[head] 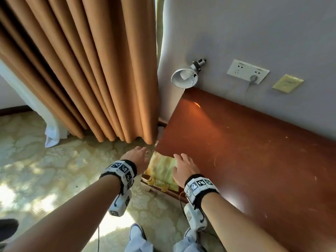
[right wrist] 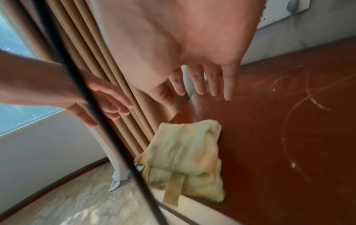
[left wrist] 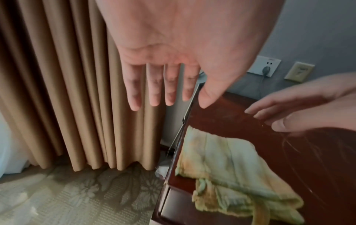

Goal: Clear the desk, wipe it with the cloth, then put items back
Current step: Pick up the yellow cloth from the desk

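A folded yellow-green cloth lies on the near left corner of the red-brown desk, partly hanging over the edge. My right hand hovers palm-down just above the cloth's right side with fingers spread and straight, holding nothing. My left hand floats beside the desk's left edge, just left of the cloth, fingers straight and empty. Neither hand visibly touches the cloth.
A wall-mounted lamp shines over the desk's far left corner. A socket plate with a plug and a yellow card sit on the grey wall. Brown curtains hang left of the desk over patterned carpet.
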A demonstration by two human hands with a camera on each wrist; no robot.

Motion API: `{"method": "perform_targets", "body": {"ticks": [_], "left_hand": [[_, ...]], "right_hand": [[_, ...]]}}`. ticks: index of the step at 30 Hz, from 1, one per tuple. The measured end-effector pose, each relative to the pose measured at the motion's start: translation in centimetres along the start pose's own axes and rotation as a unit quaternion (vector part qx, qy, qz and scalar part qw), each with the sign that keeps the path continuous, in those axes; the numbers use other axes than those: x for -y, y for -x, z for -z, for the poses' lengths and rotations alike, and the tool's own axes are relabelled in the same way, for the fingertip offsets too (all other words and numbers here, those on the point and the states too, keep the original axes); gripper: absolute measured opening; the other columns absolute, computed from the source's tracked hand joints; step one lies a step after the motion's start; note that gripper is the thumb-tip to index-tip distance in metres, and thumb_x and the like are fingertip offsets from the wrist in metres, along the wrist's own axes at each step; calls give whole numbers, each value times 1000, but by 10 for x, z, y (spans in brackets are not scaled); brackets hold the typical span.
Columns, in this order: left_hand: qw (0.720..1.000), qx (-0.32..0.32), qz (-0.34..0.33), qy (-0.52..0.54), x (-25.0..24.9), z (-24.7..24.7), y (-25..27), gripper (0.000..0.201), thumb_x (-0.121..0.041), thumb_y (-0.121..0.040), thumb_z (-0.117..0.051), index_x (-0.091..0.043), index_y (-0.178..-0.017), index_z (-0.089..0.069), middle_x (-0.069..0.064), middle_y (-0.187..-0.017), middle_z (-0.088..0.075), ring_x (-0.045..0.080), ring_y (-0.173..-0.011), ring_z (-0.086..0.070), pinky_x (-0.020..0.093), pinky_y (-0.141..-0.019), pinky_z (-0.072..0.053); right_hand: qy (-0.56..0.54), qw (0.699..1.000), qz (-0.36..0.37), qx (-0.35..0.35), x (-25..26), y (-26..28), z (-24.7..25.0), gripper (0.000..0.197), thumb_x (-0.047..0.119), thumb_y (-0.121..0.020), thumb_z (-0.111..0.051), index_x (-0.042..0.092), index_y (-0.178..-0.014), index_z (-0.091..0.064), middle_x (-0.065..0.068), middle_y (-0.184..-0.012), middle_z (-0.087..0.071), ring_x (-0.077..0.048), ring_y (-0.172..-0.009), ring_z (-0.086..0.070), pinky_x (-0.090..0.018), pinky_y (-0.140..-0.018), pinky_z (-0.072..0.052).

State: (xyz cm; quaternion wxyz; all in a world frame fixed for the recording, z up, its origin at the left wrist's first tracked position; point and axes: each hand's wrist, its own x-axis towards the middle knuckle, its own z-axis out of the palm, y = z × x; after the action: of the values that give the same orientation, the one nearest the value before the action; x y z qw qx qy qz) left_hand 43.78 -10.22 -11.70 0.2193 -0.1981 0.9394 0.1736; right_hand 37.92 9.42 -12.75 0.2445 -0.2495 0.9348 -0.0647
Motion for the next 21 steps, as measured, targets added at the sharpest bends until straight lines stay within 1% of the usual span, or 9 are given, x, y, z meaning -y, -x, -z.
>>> {"method": "perform_targets", "body": {"ticks": [5,6,8,10,13,15,17,19,21], "left_hand": [[999,47,-3,13,19,-29,-12,54,-39,-97,-48,-25,-147,-36,3,-143,-48,26,-124,-54,40,-100,-47],[999,52,-2,15,22,-33,-14,55,-38,-98,-47,-24,-149,-34,4,-145,-48,26,-124,-53,40,-100,-47],[999,49,-2,21,27,-39,-19,54,-38,-101,-42,-22,-151,-30,6,-146,-47,27,-124,-54,39,-99,-46],[998,53,-2,29,31,-44,-21,51,-40,-103,-35,-21,-151,-29,9,-144,-49,29,-122,-55,40,-96,-46],[997,69,-14,27,36,-54,-28,49,-42,-104,-30,-22,-150,-30,8,-146,-47,30,-122,-55,42,-94,-47],[996,89,-13,9,39,-58,-34,51,-40,-104,-28,-23,-153,-24,7,-150,-43,30,-125,-53,43,-97,-46],[993,116,-5,-5,39,-62,-40,51,-38,-105,-27,-24,-154,-23,7,-149,-45,31,-124,-54,44,-96,-47],[991,133,-8,-14,38,-66,-43,46,-37,-105,-25,-28,-150,-28,7,-139,-54,31,-116,-58,44,-90,-50],[989,144,-25,-28,37,-69,-45,42,-36,-106,-26,-32,-147,-31,6,-121,-63,29,-102,-63,43,-83,-53]], "right_hand": [[17,1000,7,-1,33,-4,-49,49,32,-98,-45,21,-145,-38,-9,-147,-41,-30,-137,-33,-46,-106,-38],[22,1000,9,-5,38,-6,-57,51,35,-99,-44,21,-147,-35,-11,-151,-36,-32,-142,-26,-48,-110,-34],[25,999,17,-17,46,-15,-71,57,38,-102,-38,23,-155,-23,-13,-163,-18,-33,-151,-7,-53,-119,-19],[44,998,20,-29,50,-26,-83,59,41,-104,-28,24,-158,-13,-14,-166,-4,-34,-153,5,-57,-120,-11],[63,998,5,-22,48,-40,-95,62,49,-105,-17,23,-159,-2,-15,-166,4,-35,-152,8,-59,-119,-7],[75,997,7,-10,44,-43,-105,65,53,-103,-13,23,-158,6,-17,-165,10,-36,-152,11,-60,-119,-3],[82,996,15,-22,41,-44,-114,66,55,-103,-11,23,-157,8,-18,-165,9,-37,-152,10,-61,-119,-1],[72,996,11,-49,39,-46,-121,64,56,-103,-11,24,-156,6,-19,-166,2,-38,-152,5,-61,-119,-2],[67,996,9,-55,38,-48,-124,64,56,-103,-11,24,-156,4,-19,-166,-2,-38,-152,3,-62,-119,-3]]}}
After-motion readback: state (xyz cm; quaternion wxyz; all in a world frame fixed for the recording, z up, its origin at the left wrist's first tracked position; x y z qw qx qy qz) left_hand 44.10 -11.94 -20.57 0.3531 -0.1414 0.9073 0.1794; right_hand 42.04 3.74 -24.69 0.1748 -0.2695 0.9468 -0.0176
